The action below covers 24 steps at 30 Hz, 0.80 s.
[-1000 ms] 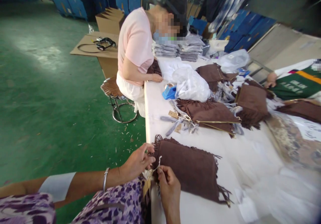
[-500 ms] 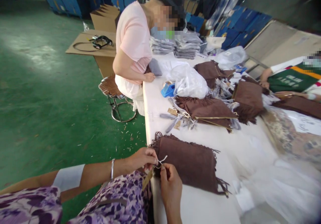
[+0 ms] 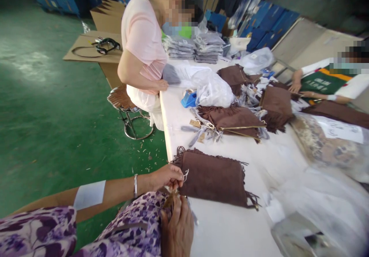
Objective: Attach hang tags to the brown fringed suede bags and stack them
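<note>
Left hand [image 3: 165,177] pinches white string [image 3: 185,175] at brown bag [image 3: 213,178] corner, right hand [image 3: 177,226] closed on tag [image 3: 168,200] beneath, at table [image 3: 227,230] edge.

Left hand [image 3: 165,176] pinches with fingertips, right hand [image 3: 177,228] curled just below

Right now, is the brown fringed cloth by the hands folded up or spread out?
Folded: the brown fringed cloth lies flat as a neat rectangle on the white table, fringe along its edges.

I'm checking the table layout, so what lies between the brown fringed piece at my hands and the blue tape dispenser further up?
In the head view, another brown fringed piece with gold hangers and paper tags lies between the near brown fringed piece and the blue tape dispenser.
</note>
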Available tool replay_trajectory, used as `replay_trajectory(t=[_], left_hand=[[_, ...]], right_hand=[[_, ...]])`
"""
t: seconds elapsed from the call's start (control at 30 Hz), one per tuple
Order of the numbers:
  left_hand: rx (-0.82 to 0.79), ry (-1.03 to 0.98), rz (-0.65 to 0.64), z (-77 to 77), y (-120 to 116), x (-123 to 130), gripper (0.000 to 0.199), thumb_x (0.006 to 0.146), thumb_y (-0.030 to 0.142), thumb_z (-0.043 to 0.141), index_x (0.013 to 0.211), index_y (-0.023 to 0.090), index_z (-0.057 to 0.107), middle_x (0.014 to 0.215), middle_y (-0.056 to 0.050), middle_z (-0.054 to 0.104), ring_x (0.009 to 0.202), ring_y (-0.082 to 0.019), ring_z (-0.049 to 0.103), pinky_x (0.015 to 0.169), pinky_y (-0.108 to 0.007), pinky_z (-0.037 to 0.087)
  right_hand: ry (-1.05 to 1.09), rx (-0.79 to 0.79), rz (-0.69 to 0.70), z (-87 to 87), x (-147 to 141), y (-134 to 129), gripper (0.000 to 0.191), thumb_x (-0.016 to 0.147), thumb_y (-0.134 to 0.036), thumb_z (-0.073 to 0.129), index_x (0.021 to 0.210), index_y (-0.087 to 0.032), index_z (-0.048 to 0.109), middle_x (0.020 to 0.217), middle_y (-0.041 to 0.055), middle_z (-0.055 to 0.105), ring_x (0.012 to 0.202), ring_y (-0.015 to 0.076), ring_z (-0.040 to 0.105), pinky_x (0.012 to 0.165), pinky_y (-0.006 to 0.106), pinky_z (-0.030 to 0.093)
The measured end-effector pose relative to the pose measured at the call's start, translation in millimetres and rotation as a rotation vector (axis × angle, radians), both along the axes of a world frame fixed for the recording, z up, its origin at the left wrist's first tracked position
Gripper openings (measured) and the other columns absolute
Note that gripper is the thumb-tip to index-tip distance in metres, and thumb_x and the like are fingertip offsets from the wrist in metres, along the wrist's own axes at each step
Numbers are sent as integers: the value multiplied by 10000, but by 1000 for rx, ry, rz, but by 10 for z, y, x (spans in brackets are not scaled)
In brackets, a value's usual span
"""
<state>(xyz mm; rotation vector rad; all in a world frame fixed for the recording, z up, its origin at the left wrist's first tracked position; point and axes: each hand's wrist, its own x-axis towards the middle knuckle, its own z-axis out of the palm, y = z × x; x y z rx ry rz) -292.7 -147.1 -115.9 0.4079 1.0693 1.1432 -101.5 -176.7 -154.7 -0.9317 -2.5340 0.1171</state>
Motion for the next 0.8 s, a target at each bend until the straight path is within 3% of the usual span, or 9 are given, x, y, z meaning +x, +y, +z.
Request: replay_trajectory(t=[0.1,0.2,0.33,0.4,0.47,0.63,0.7,0.8], left_hand=[[4,-21,18,47,3,-30,251,671,327,730,756,124,608,702,-43,661,499,-86,544,423,-171,333],[20,-40,53,121,6,-130,231,672,306,731,731,117,613,691,-37,643,488,-73,521,410,-166,302],[27,-104,-27,153,-24,-278,222,684,280,723,794,92,685,654,-22,618,478,-71,512,398,-163,305],[36,-137,-107,134,-42,-309,272,701,261,709,909,85,720,611,-12,608,441,-65,492,382,-158,301],[29,-135,-192,116,-49,-305,362,720,257,697,1047,102,718,574,-9,615,395,-71,477,356,-158,295],[73,-43,-362,209,-27,-230,498,729,260,701,1215,160,653,605,-35,681,351,-100,508,338,-154,307],[109,28,-361,282,-22,-187,512,721,265,711,1219,171,642,676,-46,708,363,-109,536,343,-158,328],[146,158,-306,344,-34,-103,453,722,270,697,1159,155,657,772,-58,724,371,-103,549,340,-155,339]], right_hand=[[-7,52,18,-23,-93,97,358,994,-297,345,1230,-153,572,1160,205,653,970,308,637,771,440,504],[127,-24,24,11,-73,150,317,996,-260,333,1111,-182,618,1082,157,681,974,261,642,815,395,504],[307,-344,-111,145,68,198,278,1000,-333,373,1091,-215,607,1031,84,708,937,198,671,801,296,505],[314,-522,-200,263,104,266,272,992,-365,391,1072,-223,609,968,49,722,836,176,685,723,258,505],[300,-616,-204,398,94,361,279,983,-378,400,1058,-225,621,964,40,721,823,173,682,716,249,500],[252,-557,-68,646,-57,594,332,965,-311,375,1109,-230,663,996,66,697,865,187,659,750,267,472],[237,-568,-53,682,-124,666,328,949,-303,396,1098,-229,679,927,61,687,787,180,645,700,266,457],[269,-680,-52,693,-205,759,247,908,-296,475,902,-221,710,768,23,644,687,161,597,656,256,428]])
